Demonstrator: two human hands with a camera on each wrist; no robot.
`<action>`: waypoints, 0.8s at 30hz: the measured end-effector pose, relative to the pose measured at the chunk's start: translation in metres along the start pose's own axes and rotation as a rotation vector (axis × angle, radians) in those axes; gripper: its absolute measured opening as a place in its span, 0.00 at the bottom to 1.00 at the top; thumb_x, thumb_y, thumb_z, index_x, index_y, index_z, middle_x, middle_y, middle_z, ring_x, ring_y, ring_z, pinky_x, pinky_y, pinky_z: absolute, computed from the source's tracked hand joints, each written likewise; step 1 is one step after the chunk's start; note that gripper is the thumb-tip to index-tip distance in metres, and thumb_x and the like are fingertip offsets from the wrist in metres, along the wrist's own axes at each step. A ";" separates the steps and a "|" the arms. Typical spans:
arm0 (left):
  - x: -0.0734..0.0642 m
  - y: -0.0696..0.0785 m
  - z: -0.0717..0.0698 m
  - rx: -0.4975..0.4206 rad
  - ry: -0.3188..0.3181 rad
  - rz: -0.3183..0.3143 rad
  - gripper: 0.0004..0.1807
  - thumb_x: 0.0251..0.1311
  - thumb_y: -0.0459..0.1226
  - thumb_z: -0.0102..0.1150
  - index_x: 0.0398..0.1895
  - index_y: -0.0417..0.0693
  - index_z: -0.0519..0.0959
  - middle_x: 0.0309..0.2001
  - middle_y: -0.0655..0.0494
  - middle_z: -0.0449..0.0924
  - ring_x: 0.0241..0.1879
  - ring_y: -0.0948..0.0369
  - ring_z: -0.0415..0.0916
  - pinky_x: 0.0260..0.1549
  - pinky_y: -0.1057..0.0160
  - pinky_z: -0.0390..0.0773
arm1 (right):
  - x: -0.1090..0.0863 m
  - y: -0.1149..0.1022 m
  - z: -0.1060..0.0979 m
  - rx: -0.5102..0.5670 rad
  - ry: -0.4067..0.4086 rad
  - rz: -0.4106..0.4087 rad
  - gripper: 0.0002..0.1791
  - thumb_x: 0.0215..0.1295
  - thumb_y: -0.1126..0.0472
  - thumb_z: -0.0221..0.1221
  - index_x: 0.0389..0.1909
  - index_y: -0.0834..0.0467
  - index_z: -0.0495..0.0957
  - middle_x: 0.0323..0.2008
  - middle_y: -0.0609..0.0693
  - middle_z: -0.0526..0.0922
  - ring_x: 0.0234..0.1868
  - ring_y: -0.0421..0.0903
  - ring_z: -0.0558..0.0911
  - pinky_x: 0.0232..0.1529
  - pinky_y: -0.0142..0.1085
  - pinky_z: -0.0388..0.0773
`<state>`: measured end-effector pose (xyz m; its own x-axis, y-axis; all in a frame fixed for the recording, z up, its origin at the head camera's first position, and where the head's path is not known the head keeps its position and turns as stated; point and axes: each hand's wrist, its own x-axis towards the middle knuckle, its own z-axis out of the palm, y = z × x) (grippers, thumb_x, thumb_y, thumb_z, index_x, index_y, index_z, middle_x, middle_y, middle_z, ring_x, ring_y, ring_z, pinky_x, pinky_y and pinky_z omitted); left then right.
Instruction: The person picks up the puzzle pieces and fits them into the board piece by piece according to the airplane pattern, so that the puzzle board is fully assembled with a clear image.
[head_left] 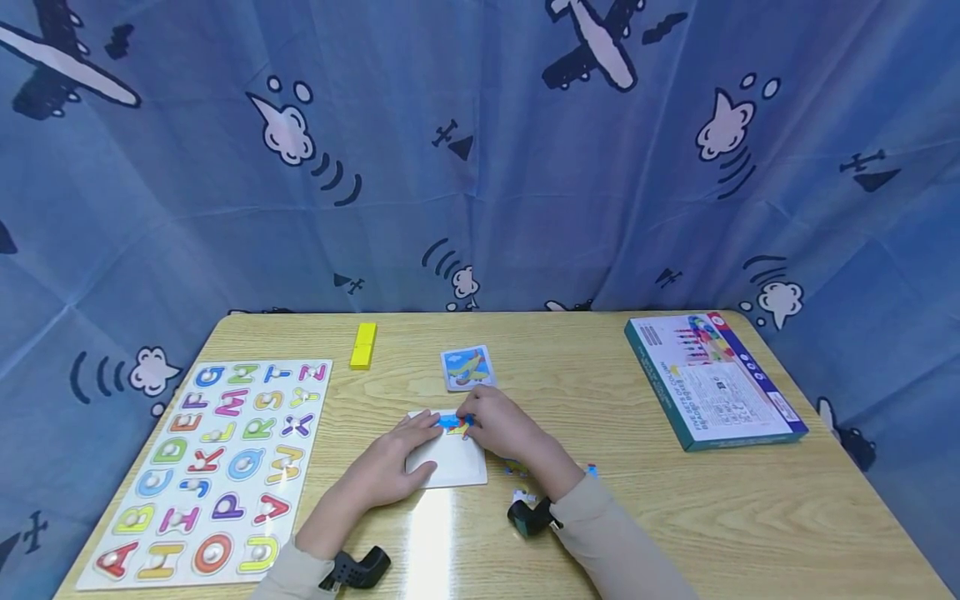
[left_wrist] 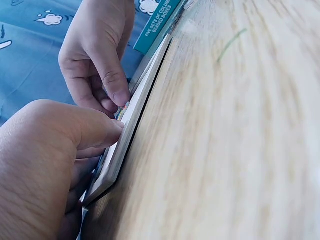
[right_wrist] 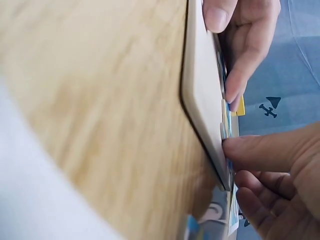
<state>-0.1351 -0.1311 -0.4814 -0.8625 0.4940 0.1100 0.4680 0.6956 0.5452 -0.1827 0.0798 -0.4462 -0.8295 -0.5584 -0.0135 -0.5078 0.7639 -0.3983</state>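
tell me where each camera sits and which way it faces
Head: worn there, facing forward and down at the white board; left hand, right hand, sleeves show.
Left wrist: worn there, facing board and box; both hands show.
Right wrist: worn there, facing board and yellow block; both hands show.
Wrist views share the board and hands.

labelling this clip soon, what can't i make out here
Head: full shape of the puzzle piece at the right hand, covered by its fingers.
Head: loose pieces, partly hidden by the right arm.
Head: fine print on the beaded-boxes box, too small.
Left wrist: puzzle board's face, seen nearly edge-on.
Right wrist: blue item, blurred, cut by bottom edge.
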 end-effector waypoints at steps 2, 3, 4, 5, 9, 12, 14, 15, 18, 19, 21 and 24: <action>0.000 0.000 -0.001 -0.001 0.000 0.003 0.26 0.60 0.42 0.59 0.62 0.47 0.73 0.68 0.56 0.66 0.70 0.56 0.58 0.70 0.53 0.60 | 0.000 -0.001 0.000 -0.028 -0.007 -0.009 0.13 0.60 0.66 0.62 0.46 0.60 0.83 0.42 0.49 0.78 0.44 0.42 0.76 0.46 0.33 0.80; 0.000 0.000 -0.001 0.002 0.001 0.005 0.26 0.60 0.42 0.59 0.62 0.47 0.73 0.68 0.56 0.66 0.70 0.57 0.58 0.70 0.53 0.60 | 0.000 -0.001 0.000 -0.041 -0.012 -0.013 0.13 0.60 0.65 0.61 0.46 0.60 0.83 0.43 0.49 0.78 0.45 0.42 0.76 0.47 0.33 0.80; 0.000 0.000 -0.001 0.002 0.001 0.007 0.26 0.60 0.42 0.59 0.62 0.47 0.73 0.68 0.56 0.66 0.70 0.57 0.58 0.70 0.53 0.60 | -0.001 -0.002 0.000 -0.047 -0.018 -0.014 0.13 0.61 0.64 0.61 0.46 0.60 0.83 0.43 0.49 0.77 0.45 0.43 0.76 0.47 0.33 0.80; 0.000 0.000 -0.001 0.004 0.001 0.011 0.26 0.60 0.42 0.59 0.62 0.47 0.73 0.68 0.56 0.66 0.70 0.57 0.58 0.70 0.54 0.59 | -0.001 -0.002 -0.001 -0.050 -0.025 -0.013 0.13 0.61 0.64 0.62 0.46 0.60 0.83 0.44 0.49 0.77 0.45 0.43 0.75 0.46 0.33 0.79; 0.001 -0.001 0.000 0.006 0.007 0.018 0.26 0.60 0.43 0.59 0.62 0.47 0.73 0.68 0.56 0.65 0.71 0.57 0.57 0.70 0.54 0.59 | -0.002 -0.004 -0.001 -0.050 -0.039 0.002 0.16 0.59 0.60 0.64 0.48 0.61 0.83 0.45 0.50 0.76 0.44 0.43 0.74 0.46 0.33 0.79; -0.001 -0.003 0.001 0.003 0.013 0.021 0.29 0.60 0.44 0.59 0.65 0.47 0.70 0.70 0.55 0.62 0.72 0.56 0.55 0.70 0.52 0.59 | -0.002 -0.005 0.000 -0.061 -0.038 0.014 0.17 0.59 0.60 0.64 0.48 0.60 0.82 0.46 0.50 0.75 0.45 0.43 0.74 0.46 0.33 0.79; -0.002 -0.005 0.002 0.000 0.019 0.011 0.31 0.60 0.46 0.58 0.67 0.48 0.68 0.71 0.55 0.60 0.72 0.56 0.52 0.70 0.51 0.59 | -0.001 -0.005 0.001 -0.062 -0.037 0.024 0.17 0.59 0.60 0.64 0.49 0.60 0.82 0.46 0.50 0.75 0.45 0.43 0.74 0.47 0.34 0.79; -0.004 -0.006 0.002 -0.003 0.021 0.005 0.32 0.60 0.46 0.58 0.67 0.49 0.67 0.71 0.55 0.59 0.73 0.57 0.51 0.70 0.50 0.59 | -0.001 -0.005 0.001 -0.059 -0.037 0.030 0.17 0.59 0.60 0.64 0.49 0.59 0.82 0.46 0.50 0.75 0.46 0.43 0.74 0.48 0.34 0.79; -0.008 -0.009 0.000 -0.011 0.031 -0.025 0.33 0.60 0.47 0.59 0.69 0.50 0.65 0.72 0.56 0.58 0.73 0.58 0.50 0.70 0.51 0.59 | -0.001 -0.004 0.001 -0.054 -0.040 0.046 0.17 0.59 0.61 0.64 0.49 0.59 0.82 0.47 0.50 0.75 0.46 0.43 0.75 0.49 0.34 0.80; -0.009 -0.009 -0.001 -0.012 0.033 -0.035 0.34 0.60 0.48 0.59 0.69 0.50 0.65 0.72 0.57 0.58 0.73 0.58 0.51 0.70 0.52 0.59 | -0.001 -0.004 0.001 -0.054 -0.043 0.053 0.17 0.59 0.61 0.64 0.49 0.58 0.82 0.47 0.50 0.75 0.47 0.43 0.75 0.49 0.34 0.80; -0.012 -0.010 -0.002 -0.009 0.036 -0.040 0.33 0.60 0.48 0.59 0.68 0.49 0.66 0.72 0.57 0.58 0.72 0.58 0.52 0.70 0.53 0.58 | -0.001 -0.003 0.000 -0.055 -0.043 0.059 0.16 0.59 0.61 0.64 0.49 0.59 0.82 0.48 0.50 0.76 0.47 0.44 0.76 0.49 0.34 0.80; -0.015 -0.012 -0.004 0.008 0.036 -0.038 0.33 0.59 0.49 0.60 0.67 0.48 0.68 0.71 0.57 0.60 0.72 0.57 0.54 0.70 0.53 0.58 | -0.001 -0.002 -0.002 -0.039 -0.051 0.061 0.17 0.60 0.61 0.63 0.50 0.59 0.81 0.48 0.51 0.76 0.48 0.44 0.76 0.50 0.34 0.80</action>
<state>-0.1283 -0.1487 -0.4865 -0.8858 0.4485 0.1192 0.4363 0.7174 0.5431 -0.1813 0.0791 -0.4437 -0.8467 -0.5254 -0.0840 -0.4661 0.8085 -0.3593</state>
